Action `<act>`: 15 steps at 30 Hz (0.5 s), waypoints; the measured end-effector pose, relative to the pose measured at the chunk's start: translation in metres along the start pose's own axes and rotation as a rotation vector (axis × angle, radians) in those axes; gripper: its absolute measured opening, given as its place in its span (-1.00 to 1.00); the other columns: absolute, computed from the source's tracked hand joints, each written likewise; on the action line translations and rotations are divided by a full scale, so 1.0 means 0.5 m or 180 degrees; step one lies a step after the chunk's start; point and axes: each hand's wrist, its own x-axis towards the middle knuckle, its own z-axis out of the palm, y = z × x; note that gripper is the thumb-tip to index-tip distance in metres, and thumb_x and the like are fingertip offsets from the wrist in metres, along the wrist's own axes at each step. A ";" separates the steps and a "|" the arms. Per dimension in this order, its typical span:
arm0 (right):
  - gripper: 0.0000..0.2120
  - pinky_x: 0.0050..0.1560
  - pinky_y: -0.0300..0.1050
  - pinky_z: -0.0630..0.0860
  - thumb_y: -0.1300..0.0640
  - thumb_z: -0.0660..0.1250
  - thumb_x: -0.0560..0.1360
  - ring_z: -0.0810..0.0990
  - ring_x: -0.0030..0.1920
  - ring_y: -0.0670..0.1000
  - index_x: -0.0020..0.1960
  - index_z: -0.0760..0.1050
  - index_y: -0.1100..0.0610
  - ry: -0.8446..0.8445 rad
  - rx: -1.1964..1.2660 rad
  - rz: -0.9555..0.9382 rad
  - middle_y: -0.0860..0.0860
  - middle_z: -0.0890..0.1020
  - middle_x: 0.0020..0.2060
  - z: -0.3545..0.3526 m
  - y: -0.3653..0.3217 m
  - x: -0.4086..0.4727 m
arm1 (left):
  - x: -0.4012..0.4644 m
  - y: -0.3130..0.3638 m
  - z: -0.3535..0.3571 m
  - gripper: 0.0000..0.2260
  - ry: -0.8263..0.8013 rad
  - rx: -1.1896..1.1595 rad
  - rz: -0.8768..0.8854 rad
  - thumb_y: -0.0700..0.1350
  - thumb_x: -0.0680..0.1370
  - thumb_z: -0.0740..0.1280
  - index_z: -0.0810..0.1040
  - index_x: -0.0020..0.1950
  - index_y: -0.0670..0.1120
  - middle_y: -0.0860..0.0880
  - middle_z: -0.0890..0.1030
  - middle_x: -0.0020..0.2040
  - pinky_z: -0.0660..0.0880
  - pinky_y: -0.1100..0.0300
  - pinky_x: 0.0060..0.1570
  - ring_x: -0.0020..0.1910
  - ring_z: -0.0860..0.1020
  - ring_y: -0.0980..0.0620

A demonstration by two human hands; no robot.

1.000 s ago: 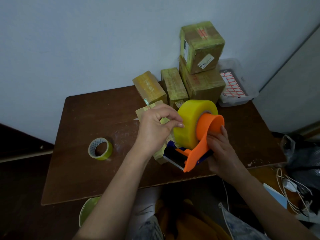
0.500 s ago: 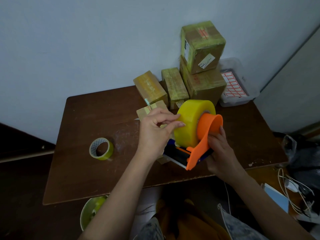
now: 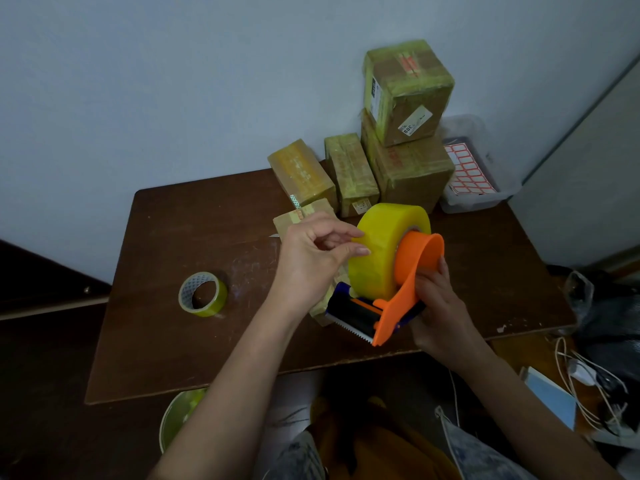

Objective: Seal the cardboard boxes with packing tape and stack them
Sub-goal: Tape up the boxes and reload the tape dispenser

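Note:
An orange tape dispenser (image 3: 401,299) carrying a thick yellow roll of packing tape (image 3: 384,247) is held above the table's front in my right hand (image 3: 440,306), which grips its handle. My left hand (image 3: 311,258) rests against the roll's left face with thumb and forefinger pinched at the tape surface. A small cardboard box (image 3: 298,216) lies on the brown table (image 3: 207,237) beneath my left hand, mostly hidden. Taped boxes stand at the back: two low ones (image 3: 301,171) (image 3: 351,171) side by side, and a large box (image 3: 412,171) with another box (image 3: 407,88) stacked on it.
A small roll of clear tape (image 3: 202,294) lies on the table's left part. A clear plastic bin with red-bordered labels (image 3: 474,174) sits at the back right. A green bowl (image 3: 180,417) is under the front edge. Cables and bags (image 3: 595,375) lie on the right floor.
My left hand's fingers have shifted slightly on the roll's face, pinching at the tape. The dispenser has stayed almost in place in my right hand.

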 end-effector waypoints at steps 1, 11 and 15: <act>-0.34 0.57 0.01 -0.13 0.49 0.56 0.23 0.43 0.29 0.07 0.19 0.38 0.12 0.0009 -0.0019 -0.0015 -0.01 0.49 0.13 0.001 0.001 -0.001 | 0.001 0.000 0.000 -0.88 -0.0004 0.0004 0.0004 -0.32 0.36 0.52 0.68 -0.14 -0.19 -0.18 0.61 -0.16 0.61 -0.03 -0.12 -0.21 0.61 -0.20; -0.35 0.57 0.01 -0.11 0.53 0.52 0.23 0.43 0.27 0.01 0.17 0.38 0.12 0.0117 0.0090 0.0034 -0.04 0.48 0.08 0.001 0.010 -0.001 | -0.013 -0.008 0.013 -0.92 -0.0064 0.0243 0.0293 -0.35 0.41 0.48 0.67 -0.18 -0.19 -0.09 0.58 -0.11 0.53 0.32 -0.14 -0.22 0.57 0.16; -0.40 0.50 0.34 0.04 0.54 0.46 0.27 0.36 0.32 -0.14 0.13 0.38 0.07 0.0248 0.0424 0.0276 0.00 0.49 0.04 -0.005 0.012 0.004 | -0.019 0.003 0.009 -0.76 -0.0320 0.0232 0.0292 -0.33 0.39 0.49 0.67 -0.01 -0.07 -0.06 0.53 0.04 0.55 0.33 -0.08 -0.17 0.62 0.17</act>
